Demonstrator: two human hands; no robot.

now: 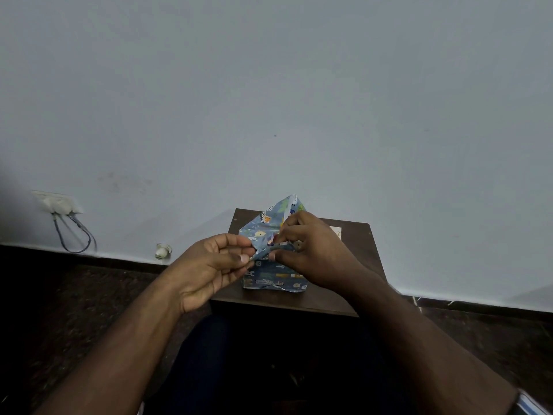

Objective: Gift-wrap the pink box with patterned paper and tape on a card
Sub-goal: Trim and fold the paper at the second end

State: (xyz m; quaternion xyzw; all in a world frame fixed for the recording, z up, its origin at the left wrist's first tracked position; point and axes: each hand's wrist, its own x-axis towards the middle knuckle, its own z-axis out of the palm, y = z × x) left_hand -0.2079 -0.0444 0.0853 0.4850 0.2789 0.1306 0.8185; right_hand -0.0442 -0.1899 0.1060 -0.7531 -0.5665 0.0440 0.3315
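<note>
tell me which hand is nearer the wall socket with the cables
Left. The left hand pinches the patterned paper on the side toward the wall socket; the right hand grips the paper farther from it.

The scene is dim, with a cool grey-blue cast. Soft, even light falls on the wall (299, 85), brightest across its middle and fading into shade at the far left edge. The floor (74, 295) and the lower centre sink into near-black, where detail is lost. The counter (356, 238) reads as a dark brown slab with little texture. No glare or hard highlights show; shadows are diffuse. Wide-angle distortion bends the line where wall meets floor, which slopes down to the right. Focus is fairly sharp at the centre, softer toward the corners.
</note>
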